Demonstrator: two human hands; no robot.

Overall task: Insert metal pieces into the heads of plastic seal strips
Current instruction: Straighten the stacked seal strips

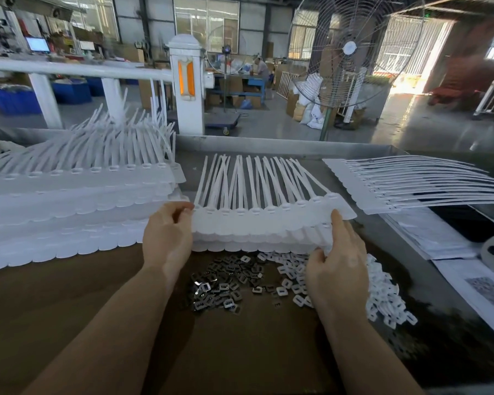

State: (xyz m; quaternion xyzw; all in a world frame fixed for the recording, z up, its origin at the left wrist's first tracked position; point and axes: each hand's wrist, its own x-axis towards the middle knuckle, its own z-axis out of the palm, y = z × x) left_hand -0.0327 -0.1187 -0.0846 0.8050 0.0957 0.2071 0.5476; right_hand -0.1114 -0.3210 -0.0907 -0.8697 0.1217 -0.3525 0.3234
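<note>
Stack of white plastic seal strips (257,223) held at both ends, mid-bench.

Left hand (167,238) pinching the stack's left edge, fingers curled; right hand (335,266) gripping the right end, index finger extended along the top. Just below, on the brown bench (69,295): dark metal pieces (226,283) heaped beside white plastic caps (382,295). More strip stacks left (69,195) and right (411,183).

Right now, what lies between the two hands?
Head view: the stack of seal strips, gripped by left hand and right hand at its ends; metal pieces lie nearer.
</note>
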